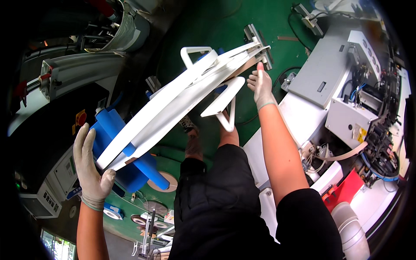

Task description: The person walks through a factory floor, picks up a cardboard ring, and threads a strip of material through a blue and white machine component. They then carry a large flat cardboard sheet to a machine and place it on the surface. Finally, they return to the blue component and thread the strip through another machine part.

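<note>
A long white curved panel [162, 108] slants across the middle, made of two layered strips with loop-shaped arms on its sides. My left hand [92, 167], in a pale glove, is at the panel's lower left end. Its fingers are stretched upward, with the thumb just below the tip. At the upper right end is my gloved right hand [262, 86], thumb pointing up to the panel's edge and fingers loosely bent, not wrapped round it. Blue padded supports [113, 125] lie under the lower end. Beside the upper end is a grey metal bracket [264, 56].
To the right stands a white and grey machine [318, 69] with cables and a red sheet [346, 188]. Dark machinery with a red button [81, 118] is at the left. A lined bin [134, 30] stands upper left. Tape rolls [138, 219] lie on the green floor.
</note>
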